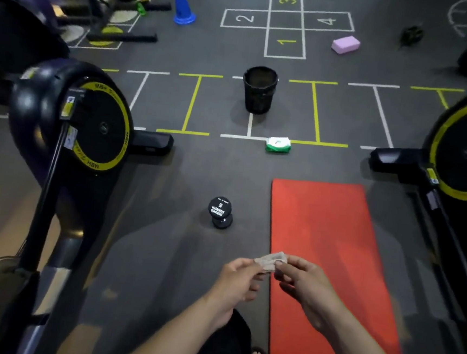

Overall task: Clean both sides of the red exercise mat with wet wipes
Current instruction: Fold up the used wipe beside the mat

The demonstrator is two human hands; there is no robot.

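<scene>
The red exercise mat (325,241) lies flat on the dark floor, running away from me on the right. Above its near left edge, my left hand (238,280) and my right hand (300,285) both pinch a crumpled, greyish wet wipe (270,260) between their fingertips. A green and white pack of wet wipes (278,144) lies on the floor beyond the mat's far end.
A black waste bin (259,90) stands past the wipes pack. A black dumbbell (220,211) lies left of the mat. Exercise machines with yellow-rimmed wheels flank me, one on the left (90,127) and one on the right (466,152). A purple block (345,44) and blue cone (182,5) sit farther off.
</scene>
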